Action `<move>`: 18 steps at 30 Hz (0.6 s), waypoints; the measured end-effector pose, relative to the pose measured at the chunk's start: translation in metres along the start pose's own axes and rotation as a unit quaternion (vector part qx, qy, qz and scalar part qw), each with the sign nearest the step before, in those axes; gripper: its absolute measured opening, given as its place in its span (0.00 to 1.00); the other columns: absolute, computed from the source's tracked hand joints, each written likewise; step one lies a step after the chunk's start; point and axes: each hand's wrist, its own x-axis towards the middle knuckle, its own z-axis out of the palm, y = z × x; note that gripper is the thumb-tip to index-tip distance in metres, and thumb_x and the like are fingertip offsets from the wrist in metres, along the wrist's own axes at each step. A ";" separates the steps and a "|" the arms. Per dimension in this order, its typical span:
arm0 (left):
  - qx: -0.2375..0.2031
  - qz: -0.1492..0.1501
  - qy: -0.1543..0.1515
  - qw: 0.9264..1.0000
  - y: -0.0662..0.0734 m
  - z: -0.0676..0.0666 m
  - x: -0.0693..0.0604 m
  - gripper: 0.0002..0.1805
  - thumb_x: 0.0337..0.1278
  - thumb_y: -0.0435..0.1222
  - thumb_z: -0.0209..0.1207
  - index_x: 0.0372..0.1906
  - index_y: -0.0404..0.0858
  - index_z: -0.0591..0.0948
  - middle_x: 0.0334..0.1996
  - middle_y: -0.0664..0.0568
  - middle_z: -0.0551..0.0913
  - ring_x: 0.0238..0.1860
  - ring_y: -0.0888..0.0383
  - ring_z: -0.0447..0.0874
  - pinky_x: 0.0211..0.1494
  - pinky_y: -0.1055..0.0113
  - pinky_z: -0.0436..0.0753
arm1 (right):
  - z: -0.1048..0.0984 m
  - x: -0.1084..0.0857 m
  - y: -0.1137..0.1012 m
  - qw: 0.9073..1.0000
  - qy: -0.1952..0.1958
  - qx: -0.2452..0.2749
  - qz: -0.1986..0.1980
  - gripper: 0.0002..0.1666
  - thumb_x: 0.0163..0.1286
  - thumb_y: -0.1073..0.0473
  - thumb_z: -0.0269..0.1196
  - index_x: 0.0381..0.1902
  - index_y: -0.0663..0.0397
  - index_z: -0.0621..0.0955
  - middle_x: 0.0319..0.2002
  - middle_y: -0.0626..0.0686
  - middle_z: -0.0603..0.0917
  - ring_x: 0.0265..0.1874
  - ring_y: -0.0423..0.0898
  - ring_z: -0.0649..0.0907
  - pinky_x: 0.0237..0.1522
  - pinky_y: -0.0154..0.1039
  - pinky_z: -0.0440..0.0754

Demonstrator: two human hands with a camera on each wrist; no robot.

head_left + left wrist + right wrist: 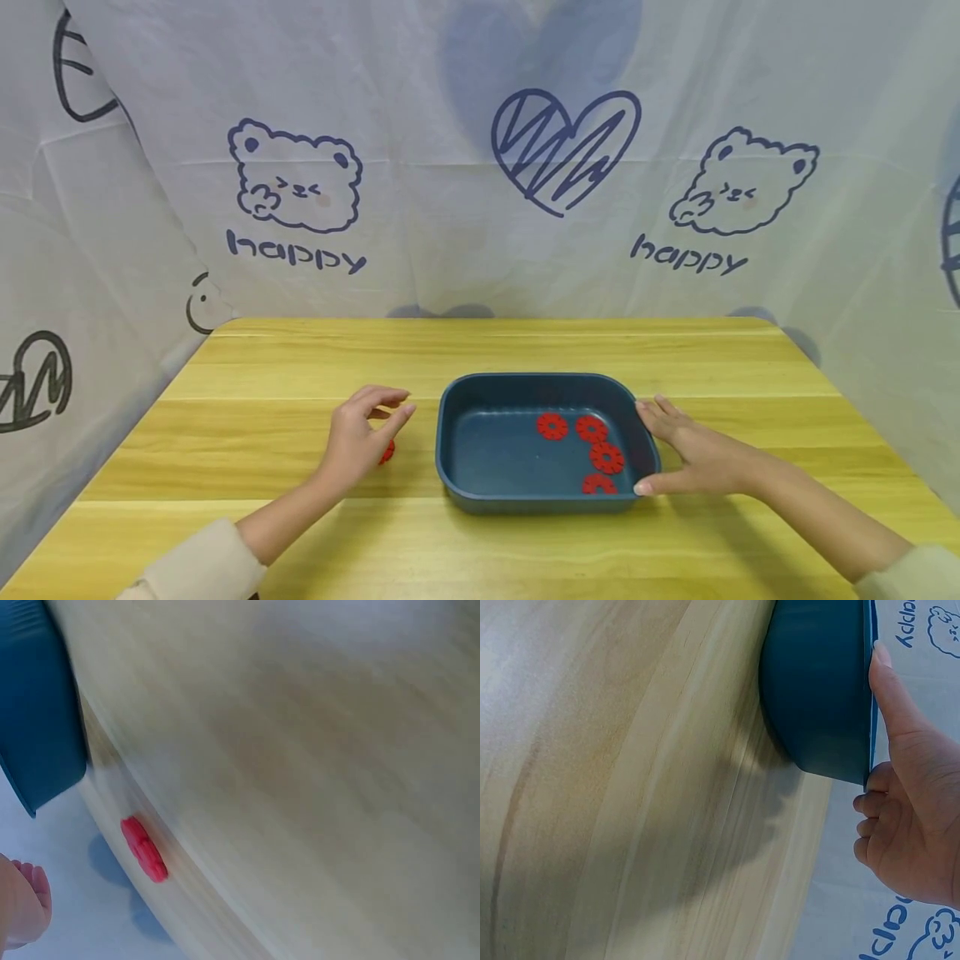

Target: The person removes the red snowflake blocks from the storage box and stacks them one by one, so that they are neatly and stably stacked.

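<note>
Several red notched snowflake discs (552,427) lie toward the right inside a dark teal plastic bin (480,503). My right hand (697,454) spreads across the bin's right end, thumb and fingers touching its rim. The thumb lies along the rim in the right wrist view. Left of the bin, my left hand (363,429) hovers with bent fingers and a gap between thumb and forefinger; it holds nothing. Another red disc (387,452) sits beneath that hand, partly hidden by it. In the left wrist view this red disc (144,849) rests on the table, apart from the fingers.
A wooden table (300,350) carries the bin and the loose disc. White cloth (427,208) with blue drawings of bears and hearts hangs behind the table and at its sides. The bin's raised walls stand between the two hands.
</note>
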 end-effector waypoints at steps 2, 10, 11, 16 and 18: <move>-0.010 -0.002 -0.002 1.000 0.002 0.003 0.002 0.09 0.46 0.27 0.66 0.36 0.30 0.84 0.33 0.44 0.84 0.35 0.51 0.82 0.36 0.60 0.85 | 0.000 0.000 0.000 1.000 0.000 -0.001 0.001 0.63 0.53 0.36 0.65 0.68 0.76 0.52 0.69 0.73 0.50 0.67 0.74 0.45 0.62 0.71 0.52; -0.050 0.006 -0.006 0.999 0.013 0.017 0.010 0.10 0.45 0.27 0.66 0.36 0.28 0.83 0.33 0.42 0.84 0.35 0.50 0.83 0.37 0.60 0.85 | -0.002 0.000 -0.001 1.000 -0.004 0.000 0.004 0.63 0.53 0.35 0.65 0.68 0.75 0.52 0.69 0.72 0.49 0.68 0.73 0.44 0.62 0.71 0.51; -0.053 0.004 -0.008 0.999 0.015 0.019 0.011 0.10 0.45 0.27 0.66 0.36 0.28 0.83 0.33 0.42 0.84 0.35 0.50 0.83 0.37 0.59 0.85 | -0.002 0.000 -0.001 1.000 -0.004 0.000 0.005 0.63 0.53 0.35 0.65 0.68 0.75 0.52 0.69 0.72 0.49 0.68 0.73 0.44 0.62 0.71 0.51; -0.065 -0.006 -0.014 0.998 0.023 0.030 0.015 0.10 0.46 0.29 0.66 0.36 0.28 0.83 0.33 0.42 0.84 0.35 0.50 0.83 0.36 0.59 0.85 | -0.002 0.000 -0.001 1.000 -0.002 0.001 0.004 0.64 0.53 0.35 0.65 0.68 0.75 0.52 0.69 0.73 0.49 0.68 0.73 0.44 0.62 0.71 0.51; -0.074 -0.006 -0.016 0.997 0.027 0.034 0.017 0.10 0.46 0.29 0.66 0.35 0.28 0.83 0.33 0.42 0.84 0.34 0.50 0.83 0.36 0.60 0.85 | -0.003 0.000 -0.001 1.000 -0.002 0.001 0.003 0.64 0.53 0.35 0.65 0.68 0.76 0.52 0.69 0.73 0.49 0.68 0.73 0.44 0.62 0.71 0.51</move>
